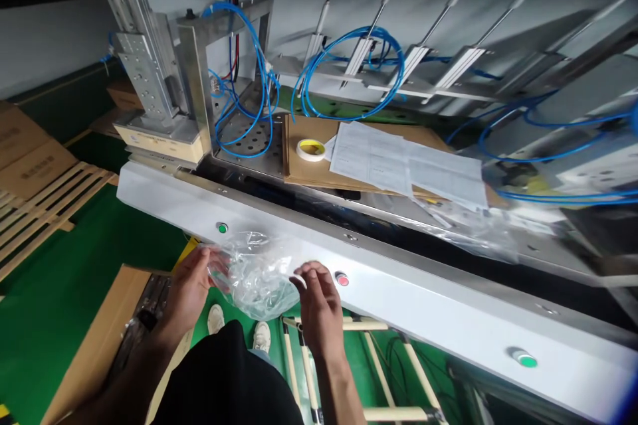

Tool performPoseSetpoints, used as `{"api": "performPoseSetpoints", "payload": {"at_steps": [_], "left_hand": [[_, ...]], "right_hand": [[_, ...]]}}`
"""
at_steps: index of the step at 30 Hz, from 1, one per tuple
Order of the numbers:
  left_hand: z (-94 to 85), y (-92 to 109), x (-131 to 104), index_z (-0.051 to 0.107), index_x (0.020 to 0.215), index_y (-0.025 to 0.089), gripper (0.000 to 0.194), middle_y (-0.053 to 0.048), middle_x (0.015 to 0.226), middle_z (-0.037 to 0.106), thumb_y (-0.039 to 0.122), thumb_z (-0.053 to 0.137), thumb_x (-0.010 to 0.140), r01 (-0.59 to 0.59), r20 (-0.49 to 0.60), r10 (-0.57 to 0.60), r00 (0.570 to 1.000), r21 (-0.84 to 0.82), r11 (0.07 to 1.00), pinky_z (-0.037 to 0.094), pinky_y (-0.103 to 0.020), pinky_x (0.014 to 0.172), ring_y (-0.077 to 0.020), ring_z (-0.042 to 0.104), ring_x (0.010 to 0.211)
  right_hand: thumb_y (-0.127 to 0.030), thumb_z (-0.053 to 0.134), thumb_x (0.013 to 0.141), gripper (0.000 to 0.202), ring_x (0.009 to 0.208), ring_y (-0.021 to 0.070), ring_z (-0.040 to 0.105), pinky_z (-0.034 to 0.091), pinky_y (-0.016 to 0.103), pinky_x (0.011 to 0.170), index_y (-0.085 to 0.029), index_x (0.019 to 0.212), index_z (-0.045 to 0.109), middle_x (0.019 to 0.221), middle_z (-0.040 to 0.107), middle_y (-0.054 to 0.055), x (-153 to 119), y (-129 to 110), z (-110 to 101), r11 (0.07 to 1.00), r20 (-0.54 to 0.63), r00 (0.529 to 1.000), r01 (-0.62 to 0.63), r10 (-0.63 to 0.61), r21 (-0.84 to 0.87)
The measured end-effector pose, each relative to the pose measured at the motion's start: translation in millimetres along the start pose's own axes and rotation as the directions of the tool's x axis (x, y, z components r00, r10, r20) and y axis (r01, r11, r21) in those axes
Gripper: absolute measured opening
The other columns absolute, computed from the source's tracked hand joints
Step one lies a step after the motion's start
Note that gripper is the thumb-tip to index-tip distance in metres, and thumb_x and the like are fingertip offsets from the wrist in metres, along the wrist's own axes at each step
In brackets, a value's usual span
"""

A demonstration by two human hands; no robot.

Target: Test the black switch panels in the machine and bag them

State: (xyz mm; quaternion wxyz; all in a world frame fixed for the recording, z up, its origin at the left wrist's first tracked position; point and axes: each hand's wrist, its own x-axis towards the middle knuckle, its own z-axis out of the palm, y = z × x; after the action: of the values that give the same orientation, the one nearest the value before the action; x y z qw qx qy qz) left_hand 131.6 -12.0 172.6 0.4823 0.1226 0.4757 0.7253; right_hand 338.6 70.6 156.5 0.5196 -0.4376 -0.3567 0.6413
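Note:
A crumpled clear plastic bag (256,275) is stretched between my two hands, in front of the machine's white front beam. My left hand (192,279) grips its left side, with some fingers behind the film. At the bag's right edge, my right hand (319,302) has its thumb and fingers pinched together on the film. A red button (342,279) on the beam is just right of my right fingers. Above my left hand is a green button (222,228).
On the machine bed lie flat cardboard (304,174), a tape roll (311,149), printed papers (371,156) and more clear plastic (478,232). Blue hoses (305,89) loop behind. An open carton (94,339) stands lower left, beside a wooden pallet (44,212). A tube frame (373,414) is below.

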Motion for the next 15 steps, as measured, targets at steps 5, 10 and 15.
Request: {"api": "performPoseSetpoints", "payload": {"at_steps": [5,10,15], "left_hand": [[10.3,2.3,3.6,0.075,0.097,0.015,0.047,-0.005,0.082,0.078,0.054,0.091,0.074,0.071,0.047,-0.068,0.997,-0.072,0.995,0.057,-0.026,0.047,-0.0179,0.071,0.061],[14.3,-2.8,6.4,0.074,0.100,0.017,0.046,-0.004,0.086,0.078,0.051,0.092,0.074,0.079,-0.011,-0.080,0.997,-0.113,0.991,0.056,-0.024,0.048,-0.0180,0.074,0.068],[16.0,-3.8,9.2,0.072,0.104,0.017,0.050,-0.001,0.078,0.076,0.054,0.091,0.076,0.096,0.029,-0.093,0.995,-0.113,0.989,0.054,-0.024,0.045,-0.0149,0.068,0.056]], "right_hand": [[-0.059,0.092,0.073,0.062,0.101,0.0278,0.072,0.059,0.045,0.090,-0.024,0.121,0.077,0.118,0.077,0.012,-5.8,21.6,12.2,0.954,0.189,0.940,-0.298,0.286,0.039],[-0.062,0.093,0.071,0.046,0.070,0.0176,0.063,0.060,0.037,0.075,-0.022,0.090,0.078,0.085,0.072,0.004,-3.9,35.5,13.7,0.924,0.197,0.930,-0.345,0.311,0.166],[-0.055,0.096,0.070,0.045,0.084,0.0198,0.069,0.059,0.036,0.083,-0.024,0.097,0.078,0.096,0.074,0.004,-5.0,15.2,12.9,0.925,0.231,0.929,-0.334,0.290,0.180]]}}
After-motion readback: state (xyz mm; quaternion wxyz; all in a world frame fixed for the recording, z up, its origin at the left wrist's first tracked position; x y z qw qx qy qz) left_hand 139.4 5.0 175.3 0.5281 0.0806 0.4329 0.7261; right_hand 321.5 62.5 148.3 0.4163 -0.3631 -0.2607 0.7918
